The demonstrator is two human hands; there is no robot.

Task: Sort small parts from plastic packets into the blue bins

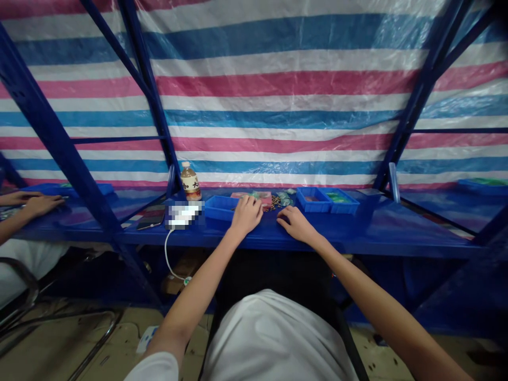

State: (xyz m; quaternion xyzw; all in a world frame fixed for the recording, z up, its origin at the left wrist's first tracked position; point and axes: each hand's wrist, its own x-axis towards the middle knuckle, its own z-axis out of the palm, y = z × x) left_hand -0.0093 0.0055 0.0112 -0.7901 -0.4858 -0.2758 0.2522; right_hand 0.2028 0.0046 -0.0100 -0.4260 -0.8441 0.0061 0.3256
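My left hand (pixel 246 214) is over the table beside a blue bin (pixel 217 207), its fingers loosely bent and a little apart. Just beyond its fingers is a pink piece (pixel 265 199) with some greenish packets. My right hand (pixel 296 223) rests at the table edge with its fingers curled in and the thumb close to them. Whatever those fingers may hold is too small to make out. Between and beyond both hands is a loose pile of small brass-coloured parts (pixel 274 203), next to a clear plastic bag (pixel 284 199).
Two joined blue bins (pixel 313 200) stand right of the pile, the right one with green packets (pixel 337 198). A bottle (pixel 191 182), a phone (pixel 151 222) and a white cable (pixel 166 248) are at left. Another person's hands (pixel 42 205) work further left. Blue frame posts (pixel 153 90) flank the table.
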